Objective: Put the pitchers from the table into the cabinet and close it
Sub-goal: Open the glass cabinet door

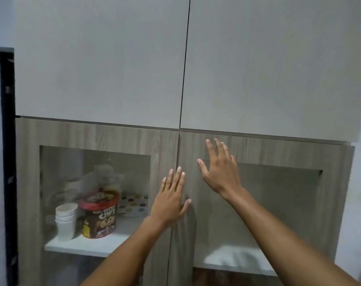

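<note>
A wood-grain cabinet with two glass-paned doors fills the lower view, and both doors sit flush and shut. My left hand lies flat with fingers spread on the left door, right at the centre seam. My right hand rests flat and open on the frame of the right door, a little higher. Neither hand holds anything. No pitcher and no table show in this view; the glass of the right door is dim and I cannot make out what is behind it.
Behind the left glass, a shelf carries a stack of white paper cups, a red-lidded chocolate cereal tub and a dotted box. Two plain grey upper doors hang shut above. A dark strip borders the left side.
</note>
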